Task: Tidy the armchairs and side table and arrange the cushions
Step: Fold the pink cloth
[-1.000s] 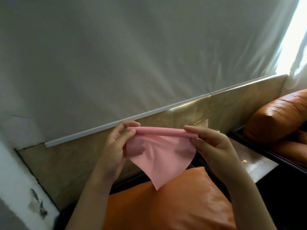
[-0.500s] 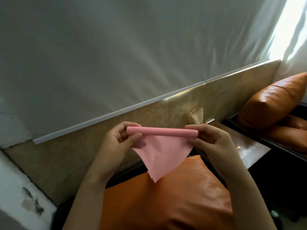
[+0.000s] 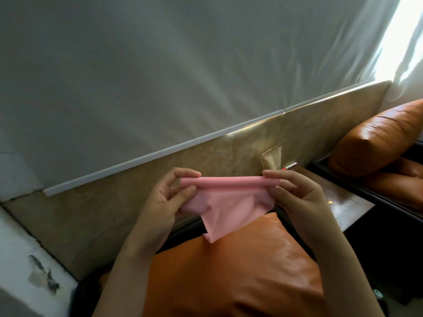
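A pink cloth point(image 3: 225, 202) is held up in the air, its top edge rolled into a tube and a pointed flap hanging down. My left hand point(image 3: 169, 197) pinches the roll's left end. My right hand point(image 3: 295, 193) pinches the right end. Below them stands an orange leather cushion point(image 3: 240, 277) on the near armchair. A second orange cushion point(image 3: 375, 138) leans on the far armchair at the right. Between the chairs sits the glossy wooden side table point(image 3: 343, 207).
A red and white pen point(image 3: 290, 166) lies at the back of the side table against the tan wall panel point(image 3: 114, 207). A grey curtain point(image 3: 183, 65) hangs above the panel. Bright window light comes in at the top right.
The cloth has been rolled further, so the hanging flap is shorter. My view has swung left and down a little, bringing the right cushion and table closer to centre.
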Tool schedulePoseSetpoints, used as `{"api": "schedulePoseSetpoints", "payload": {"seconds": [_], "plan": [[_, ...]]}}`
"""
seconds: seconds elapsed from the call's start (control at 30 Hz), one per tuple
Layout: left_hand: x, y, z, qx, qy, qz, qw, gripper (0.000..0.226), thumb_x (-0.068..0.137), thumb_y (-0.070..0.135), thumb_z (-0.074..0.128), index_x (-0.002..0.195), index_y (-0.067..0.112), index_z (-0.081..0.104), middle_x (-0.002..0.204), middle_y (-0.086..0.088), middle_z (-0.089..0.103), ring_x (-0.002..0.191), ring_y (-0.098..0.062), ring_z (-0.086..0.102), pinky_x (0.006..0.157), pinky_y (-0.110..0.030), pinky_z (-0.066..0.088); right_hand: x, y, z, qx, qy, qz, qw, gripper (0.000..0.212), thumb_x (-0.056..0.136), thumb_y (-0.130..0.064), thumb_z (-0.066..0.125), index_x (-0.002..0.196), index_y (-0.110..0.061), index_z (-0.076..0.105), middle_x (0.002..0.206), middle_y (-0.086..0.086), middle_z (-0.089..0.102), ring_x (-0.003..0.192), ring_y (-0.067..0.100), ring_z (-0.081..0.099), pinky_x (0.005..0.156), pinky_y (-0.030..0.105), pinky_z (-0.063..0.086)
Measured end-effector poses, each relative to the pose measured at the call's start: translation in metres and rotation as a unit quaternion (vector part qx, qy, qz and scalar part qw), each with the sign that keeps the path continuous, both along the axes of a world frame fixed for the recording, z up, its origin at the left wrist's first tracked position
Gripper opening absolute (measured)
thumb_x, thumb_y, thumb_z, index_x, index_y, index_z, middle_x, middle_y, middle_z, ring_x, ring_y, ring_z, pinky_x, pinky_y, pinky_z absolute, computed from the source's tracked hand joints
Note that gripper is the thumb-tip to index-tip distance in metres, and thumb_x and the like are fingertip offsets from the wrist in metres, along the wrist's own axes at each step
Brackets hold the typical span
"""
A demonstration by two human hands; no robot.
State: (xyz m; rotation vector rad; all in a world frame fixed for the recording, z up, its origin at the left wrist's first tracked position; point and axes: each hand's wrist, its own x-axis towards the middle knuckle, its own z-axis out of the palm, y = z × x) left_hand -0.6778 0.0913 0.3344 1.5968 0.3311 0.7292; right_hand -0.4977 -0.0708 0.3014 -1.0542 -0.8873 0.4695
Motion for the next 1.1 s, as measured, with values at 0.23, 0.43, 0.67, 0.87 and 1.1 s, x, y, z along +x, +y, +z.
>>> {"api": "schedulePoseSetpoints", "payload": {"seconds": [0.23,0.43,0.67,0.87,1.1], "plan": [[-0.001,-0.003,-0.004,0.032,0.007,0.032,0.999,0.011,0.075,0.031,0.062,0.084,0.027,0.067,0.086,0.005,0.07,0.083,-0.016,0.069,0.07,-0.027,0.057,0.006,0.002,-0.003,-0.035,0.003,-0.022,0.999,0.048,0.058,-0.051,0.085,0.092,-0.018,0.073,0.079,0.011,0.07,0.075,0.021,0.066,0.073,0.034,0.05],[0.0,-0.006,0.0,0.064,0.028,0.034,0.997,0.031,0.082,0.02,0.064,0.112,0.024,0.059,0.091,-0.002,0.074,0.084,-0.018,0.072,0.071,-0.019,0.055,0.011,0.0,-0.004,-0.04,0.014,-0.008,0.999,0.038,0.074,-0.017,0.073,0.112,-0.02,0.069,0.094,0.021,0.07,0.085,0.026,0.067,0.084,0.042,0.05],[0.001,-0.002,0.002,0.109,0.052,0.023,0.992,0.018,0.083,0.011,0.063,0.1,0.013,0.065,0.088,0.007,0.073,0.083,-0.008,0.07,0.071,-0.017,0.054,0.014,-0.003,-0.002,-0.052,-0.046,0.001,0.998,0.021,0.076,-0.009,0.067,0.095,-0.02,0.071,0.087,0.013,0.072,0.081,0.022,0.067,0.078,0.038,0.053],[0.001,0.001,-0.001,0.079,0.059,-0.004,0.995,0.02,0.082,0.023,0.059,0.1,0.016,0.062,0.085,0.001,0.07,0.078,-0.013,0.067,0.057,-0.021,0.053,0.012,0.0,0.0,-0.056,-0.03,0.036,0.997,0.013,0.083,-0.014,0.061,0.094,-0.02,0.067,0.073,0.016,0.069,0.065,0.027,0.066,0.062,0.036,0.055],[-0.001,0.002,-0.003,0.064,0.059,-0.001,0.996,0.019,0.084,0.025,0.056,0.101,0.017,0.06,0.087,0.004,0.068,0.076,-0.012,0.066,0.054,-0.024,0.053,0.01,0.007,-0.002,-0.046,-0.017,0.052,0.997,0.016,0.083,-0.013,0.06,0.091,-0.023,0.068,0.064,0.014,0.063,0.054,0.019,0.055,0.051,0.027,0.047]]}}
